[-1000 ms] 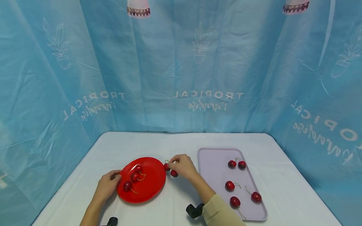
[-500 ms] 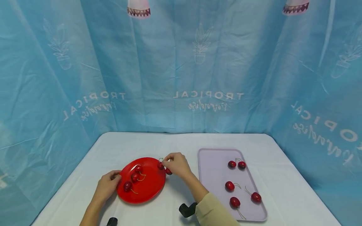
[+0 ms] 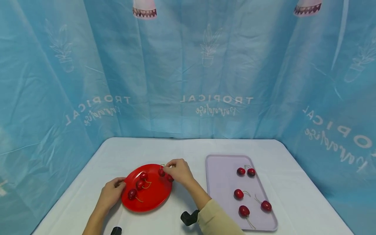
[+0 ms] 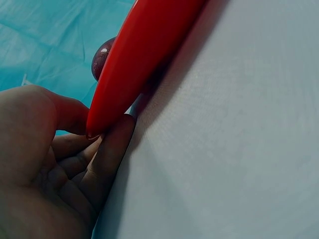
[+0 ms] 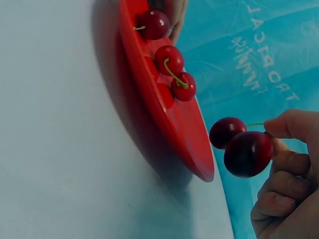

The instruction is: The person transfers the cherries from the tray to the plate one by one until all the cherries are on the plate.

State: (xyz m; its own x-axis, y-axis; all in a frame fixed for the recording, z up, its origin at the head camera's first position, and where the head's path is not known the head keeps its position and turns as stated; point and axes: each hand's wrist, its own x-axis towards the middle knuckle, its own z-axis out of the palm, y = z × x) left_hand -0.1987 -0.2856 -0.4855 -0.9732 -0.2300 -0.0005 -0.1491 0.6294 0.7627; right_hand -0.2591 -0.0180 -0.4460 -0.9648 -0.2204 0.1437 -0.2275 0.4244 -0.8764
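A round red plate (image 3: pixel 155 195) stands on the white table, with several cherries along its left part, among them a dark cherry (image 3: pixel 132 194). My left hand (image 3: pixel 110 193) grips the plate's left rim, thumb on top and fingers beneath, as the left wrist view shows. Over the plate's far right edge, my right hand (image 3: pixel 180 171) pinches the green stem of a pair of cherries (image 5: pixel 248 154) between thumb and forefinger. Both fruits hang from it, overlapping the plate in the head view. The other fingers of the right hand are curled in.
To the right lies a pale lilac tray (image 3: pixel 220 182) bearing several more cherries, including one (image 3: pixel 244 211) near its front edge. Black wrist-camera mounts show at both wrists. A blue printed curtain (image 3: pixel 182 65) surrounds the table at the back and sides.
My right hand has moved left with the pair of cherries, from beside the plate to over its right edge. The left hand and plate have stayed put.
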